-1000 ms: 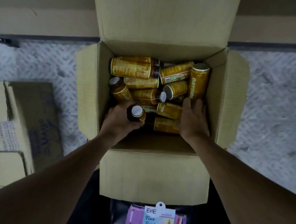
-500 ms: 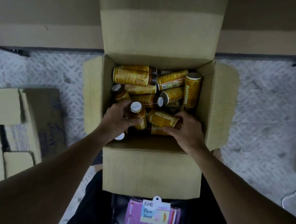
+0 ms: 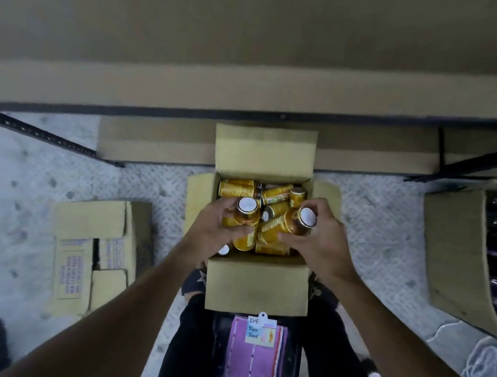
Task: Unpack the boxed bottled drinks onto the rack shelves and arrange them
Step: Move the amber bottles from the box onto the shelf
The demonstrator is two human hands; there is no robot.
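My left hand grips one amber bottle, my right hand grips another bottle, both above the open box

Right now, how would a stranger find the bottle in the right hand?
Find the open cardboard box at the floor's centre. Over it the left hand holds one upright bottle. The right hand holds yours, the tilted bottle, its white cap toward the right flap.

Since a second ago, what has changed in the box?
The right hand took hold of the right bottle; the left hand kept gripping the left bottle. Both raised them, caps up, above the pile. The cardboard box and the other bottles inside stayed put.
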